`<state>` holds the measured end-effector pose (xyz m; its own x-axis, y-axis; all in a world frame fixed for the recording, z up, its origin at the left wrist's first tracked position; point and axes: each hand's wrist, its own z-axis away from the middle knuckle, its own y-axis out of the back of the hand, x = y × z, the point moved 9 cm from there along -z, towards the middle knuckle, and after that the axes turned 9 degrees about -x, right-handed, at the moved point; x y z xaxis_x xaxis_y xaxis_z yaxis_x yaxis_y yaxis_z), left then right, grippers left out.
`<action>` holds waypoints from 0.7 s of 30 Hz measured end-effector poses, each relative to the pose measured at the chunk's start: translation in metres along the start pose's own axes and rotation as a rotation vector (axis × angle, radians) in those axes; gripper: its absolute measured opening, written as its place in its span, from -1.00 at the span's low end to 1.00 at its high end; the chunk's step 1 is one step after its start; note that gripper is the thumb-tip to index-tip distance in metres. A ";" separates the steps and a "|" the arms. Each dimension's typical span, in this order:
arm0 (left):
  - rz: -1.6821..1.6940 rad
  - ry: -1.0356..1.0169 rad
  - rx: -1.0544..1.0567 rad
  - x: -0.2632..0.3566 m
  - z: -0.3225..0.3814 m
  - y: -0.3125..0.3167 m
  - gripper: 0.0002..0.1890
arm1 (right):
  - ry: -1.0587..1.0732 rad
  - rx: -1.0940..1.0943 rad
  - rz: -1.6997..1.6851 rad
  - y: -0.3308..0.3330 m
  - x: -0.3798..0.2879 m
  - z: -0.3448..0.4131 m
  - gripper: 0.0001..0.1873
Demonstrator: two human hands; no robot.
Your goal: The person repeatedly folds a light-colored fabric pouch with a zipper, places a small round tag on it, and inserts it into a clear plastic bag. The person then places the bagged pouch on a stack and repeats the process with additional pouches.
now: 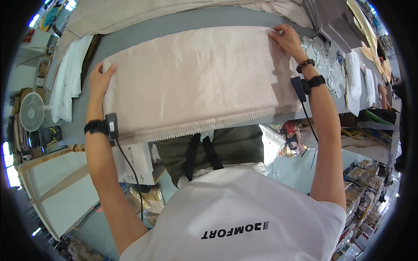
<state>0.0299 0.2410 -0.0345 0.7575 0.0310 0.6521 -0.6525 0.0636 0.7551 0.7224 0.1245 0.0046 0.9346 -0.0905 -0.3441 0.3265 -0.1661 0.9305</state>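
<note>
A pale pink-beige folded cloth (196, 78) with a slight sheen stretches across the grey table (156, 31) before me. Its near edge, a trimmed border with a toothed hem (209, 124), lies along the table's front. My left hand (100, 78) holds the far left corner, thumb on top and the other fingers partly hidden beyond the edge. At the far right corner, my right hand (287, 40) pinches the cloth between thumb and fingers. Both wrists carry black straps with small cabled devices.
More beige cloth (156, 13) lies at the back. White printed bags (70, 78) and a white fan (32, 111) are at left. White tags with strings (323, 62) are heaped at right, beside grey sheets (336, 24) and white packets (353, 81).
</note>
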 end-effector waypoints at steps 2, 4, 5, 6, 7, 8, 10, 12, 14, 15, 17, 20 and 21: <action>-0.072 0.011 -0.186 0.018 -0.016 -0.009 -0.29 | -0.037 0.048 -0.068 0.006 -0.002 -0.012 -0.61; -0.013 -0.100 0.002 0.044 -0.013 0.016 -0.32 | -0.104 0.164 -0.094 0.023 -0.005 -0.011 -0.64; 0.056 -0.080 0.063 0.048 -0.006 0.024 -0.32 | -0.012 0.236 -0.171 0.038 -0.013 -0.003 -0.68; 0.212 -0.207 0.175 0.058 0.011 0.038 -0.45 | 0.048 0.288 -0.254 0.051 -0.019 0.009 -0.71; 0.572 -0.263 0.154 0.058 0.023 0.042 -0.50 | 0.099 0.337 -0.340 0.061 -0.023 0.026 -0.74; 0.587 -0.365 0.150 0.064 0.042 0.049 -0.53 | 0.139 0.348 -0.322 0.066 -0.030 0.045 -0.77; 0.552 -0.387 0.208 0.048 0.096 0.062 -0.59 | 0.242 0.365 -0.285 0.074 -0.043 0.096 -0.82; 0.346 -0.338 0.156 0.028 0.140 0.065 -0.65 | 0.135 0.217 -0.195 0.062 -0.041 0.142 -0.84; 0.195 -0.297 -0.042 0.008 0.174 0.051 -0.68 | 0.111 0.042 -0.317 0.042 -0.042 0.175 -0.82; 0.183 -0.315 -0.135 0.003 0.188 0.042 -0.68 | 0.109 -0.052 -0.325 0.031 -0.045 0.187 -0.82; -0.081 -0.462 -0.178 0.006 0.218 0.031 -0.67 | 0.267 -0.114 -0.195 0.030 -0.067 0.205 -0.84; 0.038 -0.251 -0.031 -0.019 0.228 0.029 -0.65 | 0.237 -0.184 -0.096 0.038 -0.080 0.205 -0.83; 0.144 -0.055 0.032 -0.037 0.228 0.031 -0.65 | 0.276 -0.163 -0.059 0.041 -0.092 0.204 -0.82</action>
<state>-0.0230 0.0142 -0.0195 0.6548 -0.0171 0.7556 -0.7550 0.0308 0.6550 0.6206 -0.0745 0.0492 0.9090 0.1884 -0.3717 0.3788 -0.0020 0.9255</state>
